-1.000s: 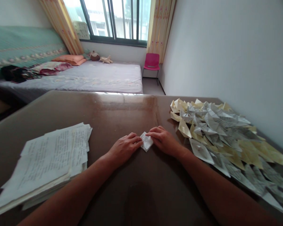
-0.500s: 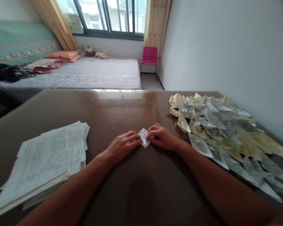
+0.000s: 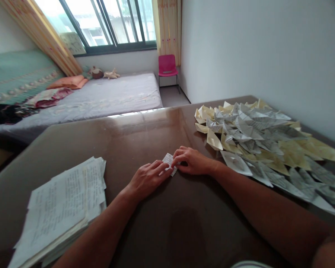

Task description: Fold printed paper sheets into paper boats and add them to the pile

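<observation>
A small folded piece of paper [image 3: 168, 159] with writing on it lies on the brown table, partly covered by my fingers. From the left, my left hand [image 3: 150, 176] presses its fingertips on the paper's lower left part. My right hand [image 3: 192, 160] has its thumb and fingers bent together on the paper's right side. Both hands are closed on it, and the fingertips nearly meet over its middle. To the right sits a wide pile of folded paper boats [image 3: 248, 130], white and yellowish. On the left lies a stack of handwritten sheets [image 3: 64, 203].
The glossy brown table [image 3: 134, 137] reaches to the wall on the right. Beyond its far edge stand a bed [image 3: 123, 89] with pillows and soft toys, and a pink chair [image 3: 168, 66] below a window.
My left fingers have moved rightward over the paper, covering more of its lower part. My right hand stays on its right side. The view has tilted and turned slightly right.
</observation>
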Available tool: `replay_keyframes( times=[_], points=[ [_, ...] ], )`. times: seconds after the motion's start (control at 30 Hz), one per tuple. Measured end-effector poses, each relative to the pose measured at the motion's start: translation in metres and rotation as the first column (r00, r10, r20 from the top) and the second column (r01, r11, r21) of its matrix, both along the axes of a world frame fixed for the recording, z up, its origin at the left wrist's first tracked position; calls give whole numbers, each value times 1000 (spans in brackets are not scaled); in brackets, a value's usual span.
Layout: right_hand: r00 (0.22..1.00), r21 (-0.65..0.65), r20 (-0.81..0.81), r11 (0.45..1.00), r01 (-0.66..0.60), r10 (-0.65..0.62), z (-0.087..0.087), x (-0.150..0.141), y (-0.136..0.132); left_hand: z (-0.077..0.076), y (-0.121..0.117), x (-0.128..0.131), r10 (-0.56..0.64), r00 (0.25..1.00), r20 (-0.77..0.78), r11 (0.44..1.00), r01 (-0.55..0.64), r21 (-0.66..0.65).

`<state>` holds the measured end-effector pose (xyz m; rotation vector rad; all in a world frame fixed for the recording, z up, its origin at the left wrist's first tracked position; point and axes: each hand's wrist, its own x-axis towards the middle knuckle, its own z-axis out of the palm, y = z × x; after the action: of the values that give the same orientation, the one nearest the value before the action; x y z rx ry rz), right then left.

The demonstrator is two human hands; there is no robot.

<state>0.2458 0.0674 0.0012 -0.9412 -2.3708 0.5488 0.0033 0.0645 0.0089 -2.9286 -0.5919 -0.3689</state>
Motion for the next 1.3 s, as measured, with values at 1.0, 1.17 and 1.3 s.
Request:
replay_keyframes(
  times=[1.0, 1.17, 1.3],
  points=[
    [977, 44, 26, 977, 210, -211, -5, -13, -3, -10, 6, 8, 450, 873, 188, 820, -321, -474],
    [925, -36, 42, 925, 378, -377, -10, -22, -3, -16, 10, 12, 594, 783, 182, 720, -418, -554],
    [884, -43, 112, 887, 460, -454, -9, -26, -3, -16, 11, 15, 618, 768, 164, 712, -459, -532]
  ],
)
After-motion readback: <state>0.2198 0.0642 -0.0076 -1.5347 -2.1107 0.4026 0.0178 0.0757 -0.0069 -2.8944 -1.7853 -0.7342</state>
